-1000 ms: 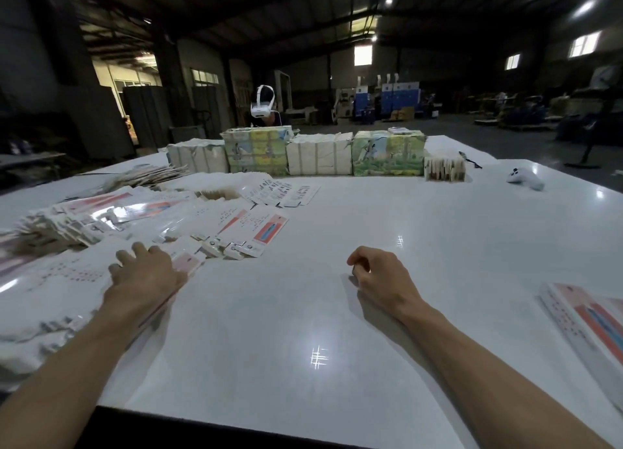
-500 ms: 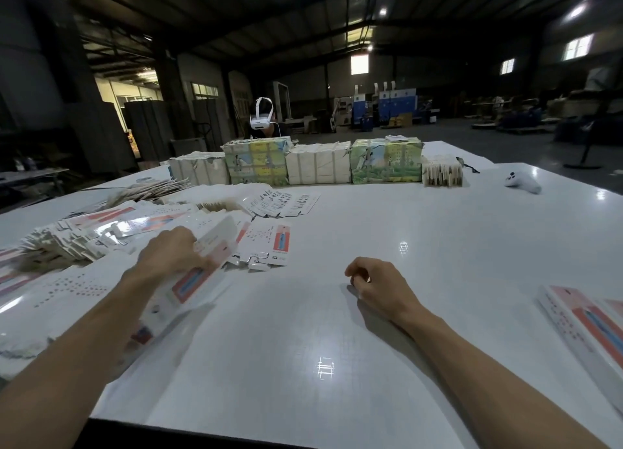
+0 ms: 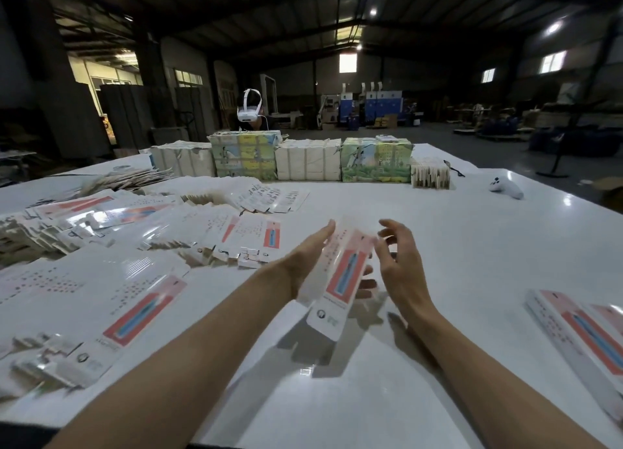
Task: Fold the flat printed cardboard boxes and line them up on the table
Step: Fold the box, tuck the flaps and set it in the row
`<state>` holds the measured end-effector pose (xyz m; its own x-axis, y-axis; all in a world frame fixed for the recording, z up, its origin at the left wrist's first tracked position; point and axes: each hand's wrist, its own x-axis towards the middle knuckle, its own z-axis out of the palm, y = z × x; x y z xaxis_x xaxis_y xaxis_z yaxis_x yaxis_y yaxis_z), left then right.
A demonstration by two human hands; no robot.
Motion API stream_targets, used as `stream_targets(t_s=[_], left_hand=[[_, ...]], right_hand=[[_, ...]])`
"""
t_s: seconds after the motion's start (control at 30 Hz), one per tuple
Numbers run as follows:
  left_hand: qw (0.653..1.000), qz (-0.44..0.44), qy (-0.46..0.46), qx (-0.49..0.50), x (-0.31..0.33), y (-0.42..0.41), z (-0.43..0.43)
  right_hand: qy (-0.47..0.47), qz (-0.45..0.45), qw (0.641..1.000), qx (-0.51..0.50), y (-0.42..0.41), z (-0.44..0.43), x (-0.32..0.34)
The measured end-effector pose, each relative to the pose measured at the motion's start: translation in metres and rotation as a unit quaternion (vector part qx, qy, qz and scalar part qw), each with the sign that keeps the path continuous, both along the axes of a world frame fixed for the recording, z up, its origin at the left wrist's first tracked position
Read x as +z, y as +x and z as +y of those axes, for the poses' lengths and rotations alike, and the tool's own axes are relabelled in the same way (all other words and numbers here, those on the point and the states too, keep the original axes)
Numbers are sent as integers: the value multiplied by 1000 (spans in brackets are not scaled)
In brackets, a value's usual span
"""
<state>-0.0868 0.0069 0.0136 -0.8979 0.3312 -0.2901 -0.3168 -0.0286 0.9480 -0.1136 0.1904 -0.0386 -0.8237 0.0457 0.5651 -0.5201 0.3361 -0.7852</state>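
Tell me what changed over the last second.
The left hand took a flat box from the pile and lifted it rightward to the middle. The right hand rose off the table toward it, fingers open. The pile, bundles and folded boxes stayed put.

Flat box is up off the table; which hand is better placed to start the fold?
Likely the right hand: it is open beside the box, holding nothing. The left hand is busy holding the box, fingers beneath it.
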Motion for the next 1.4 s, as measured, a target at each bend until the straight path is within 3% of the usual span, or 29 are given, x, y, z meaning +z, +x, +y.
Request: stream_targets(t_s=[0.1,0.33,0.5,0.8,0.9,1.13,1.3,1.4], left_hand=[[996,67,-35,44,-19,-3,28],[994,98,33,45,-55,-6,23],[995,78,56,-4,-50,1,21],[988,22,118,-102,-43,4,24],[990,42,93,-102,-41,1,26],[989,82,77,-91,-35,-3,30],[997,-11,43,-59,-27,-1,44],[995,-20,85,-52,-32,-2,45]], right_hand=[[46,42,998,-27,3,4,2],[131,22,991,2,3,9,2],[112,-4,994,-1,2,12,8],[74,-100,989,81,-2,25,28],[76,-96,988,94,-1,30,33],[-24,-137,980,139,2,33,34],[-168,-181,938,242,0,36,36],[-186,-183,934,246,0,32,35]])
